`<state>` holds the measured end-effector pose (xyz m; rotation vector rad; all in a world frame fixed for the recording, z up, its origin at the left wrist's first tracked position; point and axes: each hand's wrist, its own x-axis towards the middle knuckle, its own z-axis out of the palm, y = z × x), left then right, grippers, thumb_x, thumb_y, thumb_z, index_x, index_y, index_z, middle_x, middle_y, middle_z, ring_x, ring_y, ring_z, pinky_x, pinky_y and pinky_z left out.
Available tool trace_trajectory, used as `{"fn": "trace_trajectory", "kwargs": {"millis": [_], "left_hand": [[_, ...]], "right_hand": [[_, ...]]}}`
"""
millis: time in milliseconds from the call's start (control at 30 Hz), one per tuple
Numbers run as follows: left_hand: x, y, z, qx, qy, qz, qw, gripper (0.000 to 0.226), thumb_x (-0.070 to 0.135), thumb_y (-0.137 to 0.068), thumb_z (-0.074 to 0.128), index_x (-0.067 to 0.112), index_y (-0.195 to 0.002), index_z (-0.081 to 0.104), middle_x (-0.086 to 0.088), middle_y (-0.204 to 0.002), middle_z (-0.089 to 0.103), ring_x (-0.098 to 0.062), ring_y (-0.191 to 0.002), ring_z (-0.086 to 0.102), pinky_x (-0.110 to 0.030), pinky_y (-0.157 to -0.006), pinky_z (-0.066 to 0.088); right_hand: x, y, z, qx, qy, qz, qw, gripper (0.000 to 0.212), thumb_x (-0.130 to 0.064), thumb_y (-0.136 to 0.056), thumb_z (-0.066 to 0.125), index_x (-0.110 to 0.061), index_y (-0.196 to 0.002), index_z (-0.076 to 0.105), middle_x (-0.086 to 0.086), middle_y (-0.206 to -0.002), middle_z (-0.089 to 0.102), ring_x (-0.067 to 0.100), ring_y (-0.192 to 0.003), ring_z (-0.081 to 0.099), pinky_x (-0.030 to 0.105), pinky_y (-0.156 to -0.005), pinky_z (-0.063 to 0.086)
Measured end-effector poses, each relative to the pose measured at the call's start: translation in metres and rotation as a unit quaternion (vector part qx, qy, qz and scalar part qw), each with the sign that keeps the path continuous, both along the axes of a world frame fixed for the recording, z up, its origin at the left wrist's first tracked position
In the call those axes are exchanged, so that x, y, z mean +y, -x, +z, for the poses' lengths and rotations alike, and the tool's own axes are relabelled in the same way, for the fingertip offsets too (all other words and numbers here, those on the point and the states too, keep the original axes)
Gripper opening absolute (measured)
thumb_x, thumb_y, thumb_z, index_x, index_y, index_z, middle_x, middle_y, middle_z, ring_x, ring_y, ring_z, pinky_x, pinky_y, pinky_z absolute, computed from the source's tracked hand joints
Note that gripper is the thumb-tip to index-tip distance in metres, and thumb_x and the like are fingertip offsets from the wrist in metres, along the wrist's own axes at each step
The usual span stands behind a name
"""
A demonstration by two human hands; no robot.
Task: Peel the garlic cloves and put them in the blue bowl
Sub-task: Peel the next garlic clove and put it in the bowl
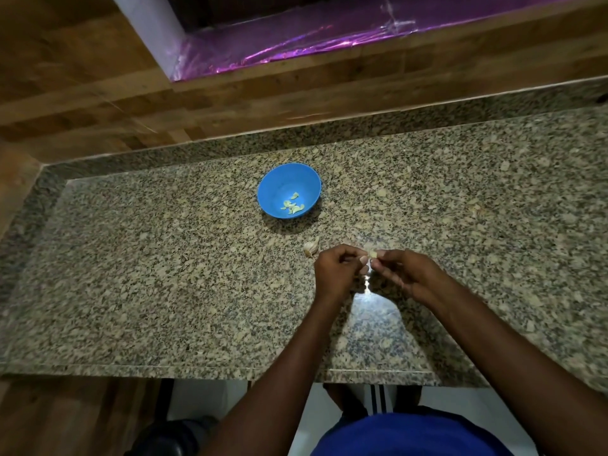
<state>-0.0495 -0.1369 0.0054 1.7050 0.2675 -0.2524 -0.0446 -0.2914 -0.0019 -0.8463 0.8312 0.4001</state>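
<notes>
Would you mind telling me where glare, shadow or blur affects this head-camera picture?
Head view: a bright glare patch on the granite counter just below the hands; the blue bowl casts a soft shadow toward the camera; the garlic clove pinched between both hands is small and slightly blurred; wide-angle distortion bends the counter edges.

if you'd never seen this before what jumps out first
The round blue plastic bowl stands out on the speckled granite counter, with a few pale peeled garlic cloves inside it. Nearer the person, the left hand and right hand meet, pinching a small pale garlic clove between their fingertips. A glossy purple foil strip gleams along the wooden wall at the top.
</notes>
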Motion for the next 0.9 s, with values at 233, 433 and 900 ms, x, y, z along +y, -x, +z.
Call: {"fn": "trace_trajectory", "kwargs": {"millis": [233,433,900], "left_hand": [[0.006,0.002,-0.01,0.047,-0.099,-0.043,0.993,0.018,-0.007,-0.091,0.06,0.0,-0.091,0.077,-0.019,-0.071,0.072,-0.025,-0.06,0.071,-0.027,-0.05,0.057],[0.009,0.0,-0.006,-0.02,-0.269,-0.111,0.957,0.006,0.012,-0.081,0.075,0.015,-0.079,0.079,-0.004,-0.067,0.074,-0.018,-0.06,0.071,-0.028,-0.06,0.057],[0.007,0.001,0.004,0.104,0.042,-0.05,0.992,0.011,0.004,-0.086,0.075,0.013,-0.081,0.076,-0.013,-0.075,0.075,-0.025,-0.067,0.072,-0.042,-0.066,0.063]], "right_hand": [[-0.006,0.012,-0.005,-0.079,0.147,0.093,0.982,0.007,0.008,-0.084,0.071,0.003,-0.09,0.071,0.021,-0.083,0.076,0.028,-0.073,0.076,0.034,-0.053,0.059],[-0.003,0.014,-0.005,-0.131,0.237,0.129,0.954,0.005,0.006,-0.081,0.076,0.003,-0.084,0.074,0.025,-0.083,0.074,0.032,-0.068,0.074,0.034,-0.055,0.059],[-0.004,0.021,-0.009,-0.18,0.275,0.149,0.933,0.012,0.001,-0.077,0.082,-0.003,-0.085,0.075,0.022,-0.075,0.073,0.036,-0.071,0.074,0.049,-0.064,0.061]]}}
